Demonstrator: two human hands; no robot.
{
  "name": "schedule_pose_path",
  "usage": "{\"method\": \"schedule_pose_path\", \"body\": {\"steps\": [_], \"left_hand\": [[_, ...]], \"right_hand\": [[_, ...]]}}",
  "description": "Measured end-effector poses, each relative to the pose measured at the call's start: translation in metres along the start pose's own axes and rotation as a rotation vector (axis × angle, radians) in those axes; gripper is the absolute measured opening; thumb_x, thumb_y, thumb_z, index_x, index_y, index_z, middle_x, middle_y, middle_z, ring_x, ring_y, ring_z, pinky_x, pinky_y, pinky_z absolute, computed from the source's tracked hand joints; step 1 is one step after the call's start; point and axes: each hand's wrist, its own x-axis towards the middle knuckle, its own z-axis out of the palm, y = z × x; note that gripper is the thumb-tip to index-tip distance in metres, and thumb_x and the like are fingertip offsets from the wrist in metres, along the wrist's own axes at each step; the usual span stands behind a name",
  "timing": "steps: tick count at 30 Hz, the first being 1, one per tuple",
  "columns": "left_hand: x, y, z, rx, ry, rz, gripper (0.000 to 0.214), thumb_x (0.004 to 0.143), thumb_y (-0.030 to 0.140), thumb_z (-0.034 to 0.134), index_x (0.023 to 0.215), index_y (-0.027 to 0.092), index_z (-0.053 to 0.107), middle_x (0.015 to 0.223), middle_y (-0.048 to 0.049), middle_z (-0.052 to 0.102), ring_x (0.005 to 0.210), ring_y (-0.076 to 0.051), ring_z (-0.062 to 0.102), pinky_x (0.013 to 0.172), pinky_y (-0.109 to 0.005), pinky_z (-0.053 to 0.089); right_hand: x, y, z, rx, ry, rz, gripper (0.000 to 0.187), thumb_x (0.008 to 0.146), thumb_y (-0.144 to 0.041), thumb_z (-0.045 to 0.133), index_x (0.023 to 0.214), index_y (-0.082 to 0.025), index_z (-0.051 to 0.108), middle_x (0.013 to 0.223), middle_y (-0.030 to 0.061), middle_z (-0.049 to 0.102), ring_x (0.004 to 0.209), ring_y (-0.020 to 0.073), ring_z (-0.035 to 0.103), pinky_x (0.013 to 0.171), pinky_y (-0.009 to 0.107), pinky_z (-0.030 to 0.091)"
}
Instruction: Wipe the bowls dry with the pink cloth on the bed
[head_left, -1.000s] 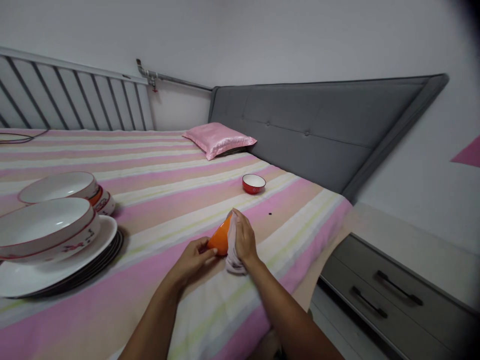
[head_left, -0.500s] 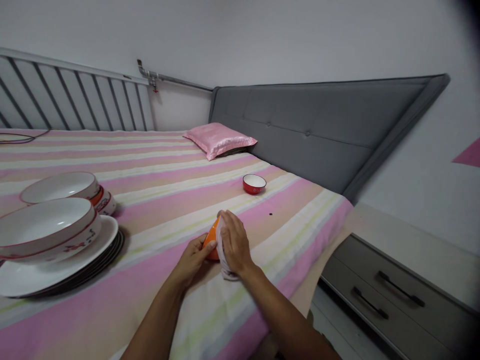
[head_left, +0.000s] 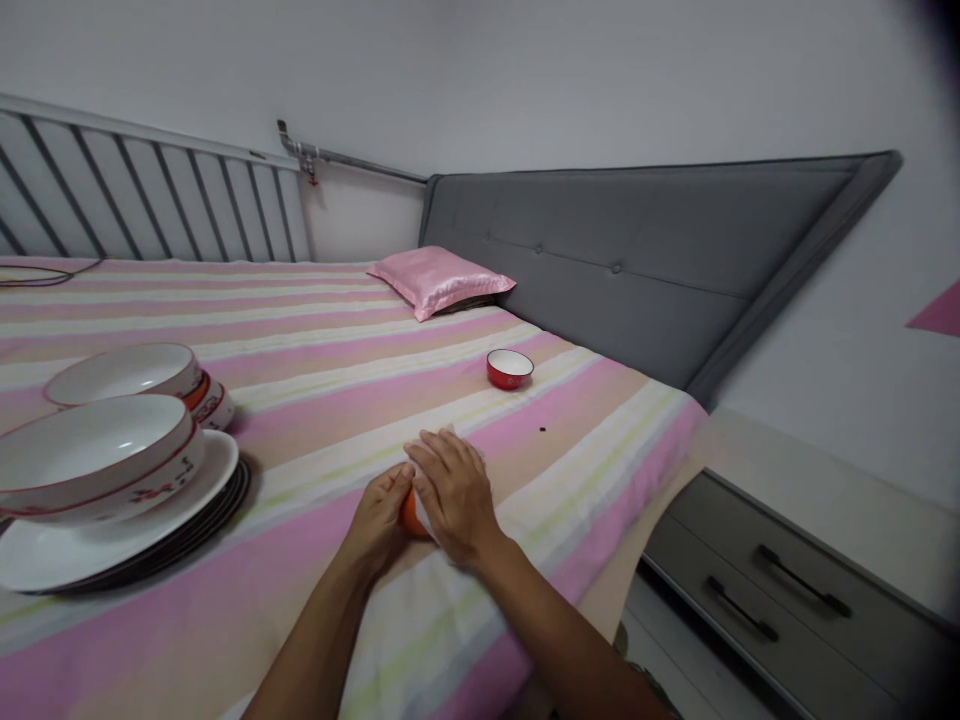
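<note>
while both hands meet low on the bed, a glossy orange bowl [head_left: 408, 514] sits between them on the sheet, only a sliver of its round side showing. the left hand [head_left: 381, 517] curls around it from 9 o'clock, fingers closed on its wall. the right hand [head_left: 450, 490] lies spread over it from 3 o'clock; a pale cloth [head_left: 422, 521] seems to be pressed under the palm, but i cannot tell whether the fingers grip it.

at 1 o'clock, well apart, stands a small red bowl [head_left: 510, 369], shiny, white inside. at 9 o'clock two wide white bowls [head_left: 97, 450] with red rims rest on a stack of flat plates [head_left: 127, 545]. at 12 o'clock lies a satin pink pillow [head_left: 441, 280].

the sheet [head_left: 300, 390] is soft cotton in pink, peach and cream stripes. a padded grey headboard [head_left: 637, 260], buttoned, stands on the right; a slatted rail [head_left: 150, 200] lines the far side. grey drawers [head_left: 757, 590] with dark bar handles stand at 4 o'clock, under plain white walls.
</note>
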Motion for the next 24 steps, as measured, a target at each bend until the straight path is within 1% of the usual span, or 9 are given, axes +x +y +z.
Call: {"method": "schedule_pose_path", "body": {"steps": [3,6,10,13,16,18,20,22,24], "left_hand": [[-0.001,0.001,0.002,0.013,0.033,0.014,0.033,0.075,0.045,0.071,0.080,0.012,0.068,0.073,-0.0038,0.069,0.063,-0.012,0.059,0.062,-0.023,0.047],[-0.001,0.001,0.002,-0.006,0.062,-0.007,0.036,0.076,0.047,0.069,0.083,0.012,0.070,0.072,-0.0054,0.070,0.061,-0.014,0.061,0.059,-0.024,0.048],[-0.002,0.001,0.001,-0.028,0.117,-0.051,0.044,0.073,0.052,0.070,0.086,0.011,0.070,0.073,-0.0081,0.072,0.066,-0.020,0.066,0.060,-0.028,0.051],[-0.001,0.001,0.001,-0.071,0.192,-0.048,0.048,0.066,0.053,0.075,0.085,0.009,0.070,0.073,-0.0092,0.073,0.070,-0.022,0.068,0.062,-0.030,0.054],[0.000,0.001,0.000,-0.157,0.271,-0.031,0.045,0.067,0.050,0.075,0.086,0.009,0.069,0.076,-0.0104,0.073,0.073,-0.023,0.070,0.068,-0.032,0.057],[0.002,0.002,0.001,-0.239,0.326,-0.033,0.038,0.074,0.045,0.072,0.088,0.010,0.068,0.080,-0.0107,0.074,0.075,-0.023,0.071,0.074,-0.033,0.057],[0.004,0.003,0.002,-0.332,0.365,-0.054,0.032,0.082,0.041,0.064,0.094,0.011,0.067,0.085,-0.0103,0.075,0.078,-0.022,0.071,0.080,-0.034,0.057],[0.005,0.005,0.003,-0.428,0.374,-0.091,0.033,0.089,0.039,0.055,0.104,0.011,0.064,0.088,-0.0103,0.075,0.082,-0.021,0.071,0.085,-0.035,0.056],[0.007,0.008,0.002,-0.523,0.360,-0.131,0.041,0.093,0.041,0.046,0.116,0.010,0.059,0.090,-0.0111,0.075,0.086,-0.022,0.071,0.089,-0.037,0.055]], "right_hand": [[0.005,0.006,0.001,0.139,0.042,0.100,0.038,0.097,-0.032,0.037,0.128,-0.026,0.057,0.136,0.0038,0.053,0.130,0.0212,0.041,0.111,0.041,0.029],[0.008,0.018,0.006,0.376,0.077,0.206,0.039,0.096,-0.034,0.036,0.125,-0.022,0.059,0.131,0.0061,0.057,0.126,0.0191,0.047,0.110,0.038,0.033],[0.008,0.035,0.020,0.755,0.142,0.452,0.043,0.094,-0.040,0.036,0.121,-0.019,0.061,0.129,0.0068,0.060,0.124,0.0179,0.051,0.110,0.035,0.034],[0.005,0.042,0.028,0.928,0.181,0.575,0.044,0.092,-0.043,0.039,0.120,-0.017,0.062,0.130,0.0068,0.060,0.125,0.0189,0.051,0.111,0.036,0.035],[0.004,0.042,0.032,0.969,0.215,0.586,0.046,0.093,-0.044,0.038,0.122,-0.016,0.060,0.130,0.0070,0.060,0.123,0.0195,0.053,0.105,0.037,0.042],[0.003,0.040,0.032,0.925,0.238,0.586,0.048,0.094,-0.045,0.034,0.124,-0.017,0.059,0.129,0.0071,0.061,0.120,0.0192,0.056,0.099,0.037,0.047],[0.003,0.036,0.031,0.873,0.244,0.592,0.050,0.096,-0.046,0.031,0.127,-0.017,0.057,0.129,0.0073,0.060,0.119,0.0186,0.057,0.096,0.035,0.050],[0.003,0.032,0.031,0.851,0.243,0.582,0.052,0.097,-0.047,0.028,0.130,-0.017,0.054,0.133,0.0081,0.057,0.123,0.0178,0.054,0.099,0.034,0.047],[0.002,0.027,0.032,0.847,0.249,0.556,0.055,0.098,-0.048,0.025,0.134,-0.015,0.049,0.139,0.0095,0.051,0.129,0.0170,0.047,0.106,0.034,0.041]]}}
